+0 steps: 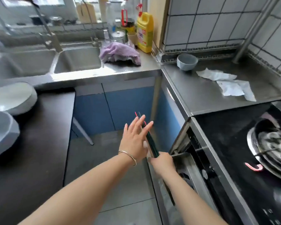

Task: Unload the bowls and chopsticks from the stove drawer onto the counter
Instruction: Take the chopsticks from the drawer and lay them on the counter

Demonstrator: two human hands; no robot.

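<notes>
My right hand (161, 161) grips the lower end of a bundle of dark green chopsticks (150, 140) with pink tips, held upright just outside the open stove drawer (183, 157). My left hand (135, 138) is spread flat against the side of the chopsticks, fingers apart. A gold bangle circles the left wrist. One grey-blue bowl (186, 62) stands on the steel counter (201, 95) by the tiled wall. Two larger pale bowls (11, 98) (2, 132) rest on the dark counter at the left.
A double sink (78, 60) lies at the back left, with a purple cloth (120, 52) and a yellow bottle (145, 32) beside it. Crumpled paper towels (230, 83) lie on the steel counter. A black wok (276, 143) sits on the stove. Grey floor tiles lie below my arms.
</notes>
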